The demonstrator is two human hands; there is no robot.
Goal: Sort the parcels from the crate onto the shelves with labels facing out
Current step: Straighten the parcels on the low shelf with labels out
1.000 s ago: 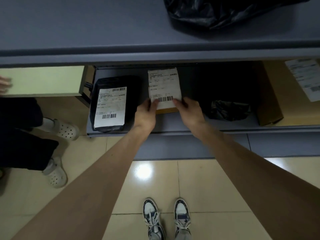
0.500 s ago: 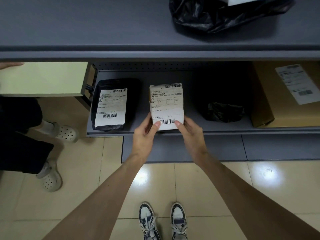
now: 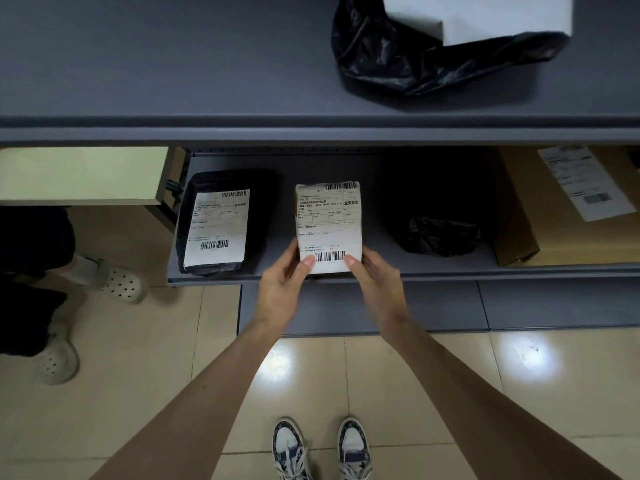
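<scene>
A small parcel (image 3: 328, 223) covered by a white label with barcodes stands on the lower grey shelf (image 3: 433, 270), label facing me. My left hand (image 3: 284, 276) grips its lower left corner and my right hand (image 3: 372, 277) its lower right corner, thumbs on the label. To its left a black bagged parcel (image 3: 221, 221) leans with its white label out. To the right lie a small black bag (image 3: 443, 235) and a brown cardboard box (image 3: 568, 216) with a label on top.
The upper shelf (image 3: 173, 81) carries a black bag with a white parcel (image 3: 450, 43) at the right. A pale yellow-green panel (image 3: 79, 174) sticks out at the left. Another person's legs and white clogs (image 3: 117, 282) stand on the tiled floor at left. My shoes (image 3: 322, 448) are below.
The small parcel has come forward from deeper in the shelf toward the front edge and tipped so its label shows fully; both hands kept hold of it.
</scene>
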